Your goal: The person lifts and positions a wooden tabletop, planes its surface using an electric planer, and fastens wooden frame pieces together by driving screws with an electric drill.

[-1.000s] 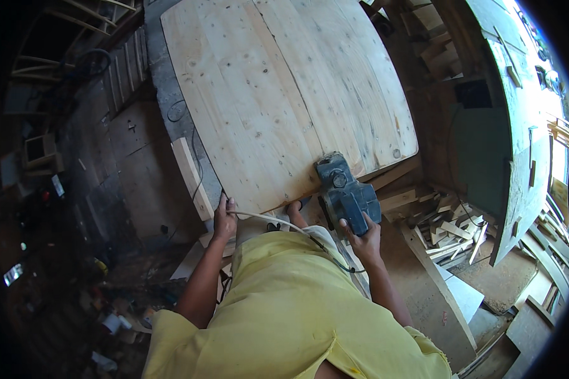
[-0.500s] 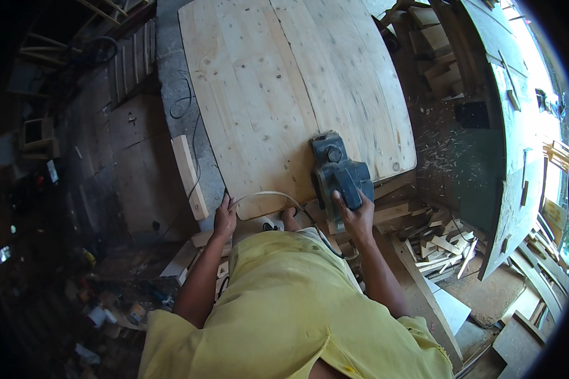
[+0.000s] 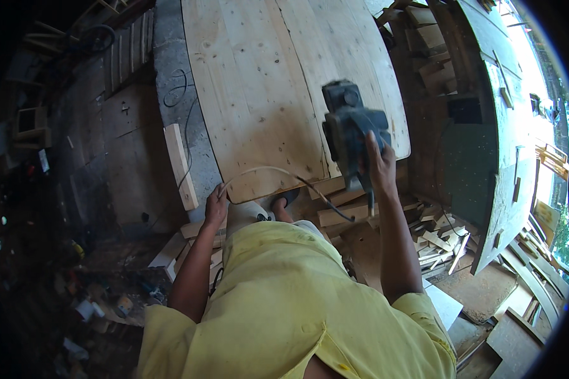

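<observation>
Since the right hand (image 3: 380, 164) is closed around the rear handle of what looks like a planer (image 3: 354, 126), that one hand seems to be doing all the steering. Taking the middle of the view as the clock centre, the tool sits at about 1 to 2 o'clock, over the near right part of a big wooden panel (image 3: 253, 107) that fills 12 o'clock. It's a bit blurry, so I can't tell if its sole touches the wood or hangs just above it.

Left hand (image 3: 215, 205) is at roughly 9 o'clock, by the panel's near left corner, fingers curled around the cord (image 3: 259, 169). My guess is that's to lift the slack out of the tool's way: the cord arcs over the near edge, then dips round to the tool's back end. Can't tell if that hand leans on the panel too.

Panel looks to be lying on a grey slab (image 3: 171, 57), probably for solid support. On the slab, a loose wood strip (image 3: 181, 165) lies at 9 to 10 o'clock, beside the panel rather than on it, which leaves its face free. Offcuts (image 3: 439, 246) are heaped around 4 o'clock, likely just dumped off to the side.
</observation>
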### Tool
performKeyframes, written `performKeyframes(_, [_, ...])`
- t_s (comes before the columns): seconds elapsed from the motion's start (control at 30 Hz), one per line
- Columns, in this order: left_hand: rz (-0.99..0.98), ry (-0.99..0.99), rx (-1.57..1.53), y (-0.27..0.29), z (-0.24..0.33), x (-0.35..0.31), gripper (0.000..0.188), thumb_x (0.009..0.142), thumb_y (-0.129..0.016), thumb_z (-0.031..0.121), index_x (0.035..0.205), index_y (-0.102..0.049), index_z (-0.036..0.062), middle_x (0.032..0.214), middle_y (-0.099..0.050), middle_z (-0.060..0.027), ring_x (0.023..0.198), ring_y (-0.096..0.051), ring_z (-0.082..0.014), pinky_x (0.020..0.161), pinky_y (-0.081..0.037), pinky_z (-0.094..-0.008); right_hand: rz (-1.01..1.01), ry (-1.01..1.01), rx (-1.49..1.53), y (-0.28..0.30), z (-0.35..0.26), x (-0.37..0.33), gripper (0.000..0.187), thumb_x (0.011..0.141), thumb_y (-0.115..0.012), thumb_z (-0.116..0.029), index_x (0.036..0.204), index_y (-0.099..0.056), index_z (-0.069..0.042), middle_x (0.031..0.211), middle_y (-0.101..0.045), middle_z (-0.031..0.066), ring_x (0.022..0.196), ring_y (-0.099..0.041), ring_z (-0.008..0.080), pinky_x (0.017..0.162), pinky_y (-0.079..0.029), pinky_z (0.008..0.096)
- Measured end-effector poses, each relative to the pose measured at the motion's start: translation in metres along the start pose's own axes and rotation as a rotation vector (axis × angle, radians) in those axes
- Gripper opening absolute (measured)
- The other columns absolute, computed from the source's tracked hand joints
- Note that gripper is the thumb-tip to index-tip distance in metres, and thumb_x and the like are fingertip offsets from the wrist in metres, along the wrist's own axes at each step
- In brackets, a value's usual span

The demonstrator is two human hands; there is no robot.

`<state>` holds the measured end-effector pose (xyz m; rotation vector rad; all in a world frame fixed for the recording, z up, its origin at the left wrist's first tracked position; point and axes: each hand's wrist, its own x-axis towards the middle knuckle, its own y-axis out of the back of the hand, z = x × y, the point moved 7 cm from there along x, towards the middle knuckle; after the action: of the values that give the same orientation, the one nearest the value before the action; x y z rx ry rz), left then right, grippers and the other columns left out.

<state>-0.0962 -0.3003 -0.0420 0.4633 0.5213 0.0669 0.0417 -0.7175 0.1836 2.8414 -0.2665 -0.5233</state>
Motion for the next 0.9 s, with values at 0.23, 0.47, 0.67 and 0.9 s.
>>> performKeyframes(0.23, [-0.039, -0.097, 0.135, -0.016, 0.008, -0.022, 0.033, 0.103, -0.048, 0.030, 0.104, -0.055, -0.0018, 0.092, -0.065, -0.0143, 0.077, -0.065, -0.0250, 0.073, -0.050, -0.0369, 0.039, -0.159, -0.056, 0.038, 0.078, -0.105, 0.039, 0.096, -0.061, -0.041, 0.086, -0.059, -0.003, 0.056, -0.050, -0.0020, 0.046, -0.045, 0.0068, 0.043, -0.033, 0.0250])
performKeyframes(0.47, [-0.080, 0.045, 0.051, -0.027, 0.000, -0.017, 0.036, 0.102, -0.049, 0.037, 0.096, -0.054, 0.0021, 0.065, -0.061, -0.0121, 0.057, -0.062, -0.0252, 0.057, -0.046, -0.0385, 0.037, -0.173, -0.057, 0.024, 0.128, -0.145, 0.040, 0.094, -0.059, -0.041, 0.087, -0.062, -0.001, 0.061, -0.053, 0.0008, 0.051, -0.048, 0.0083, 0.047, -0.036, 0.0253])
performKeyframes(0.67, [-0.111, 0.085, 0.061, -0.024, -0.015, -0.014, 0.036, 0.102, -0.049, 0.038, 0.096, -0.054, 0.0026, 0.059, -0.057, -0.0110, 0.051, -0.059, -0.0239, 0.052, -0.045, -0.0386, 0.058, -0.187, -0.114, 0.011, 0.100, -0.114, 0.043, 0.093, -0.062, -0.038, 0.078, -0.061, 0.002, 0.054, -0.051, 0.0009, 0.049, -0.046, 0.0099, 0.048, -0.037, 0.0283])
performKeyframes(0.9, [-0.156, 0.094, 0.171, -0.021, 0.013, -0.018, 0.032, 0.103, -0.048, 0.034, 0.095, -0.050, 0.0026, 0.060, -0.055, -0.0099, 0.053, -0.057, -0.0219, 0.054, -0.044, -0.0375, 0.059, -0.088, -0.147, -0.005, 0.089, -0.067, 0.043, 0.095, -0.059, -0.042, 0.081, -0.061, -0.002, 0.054, -0.050, -0.0010, 0.044, -0.046, 0.0081, 0.042, -0.034, 0.0255])
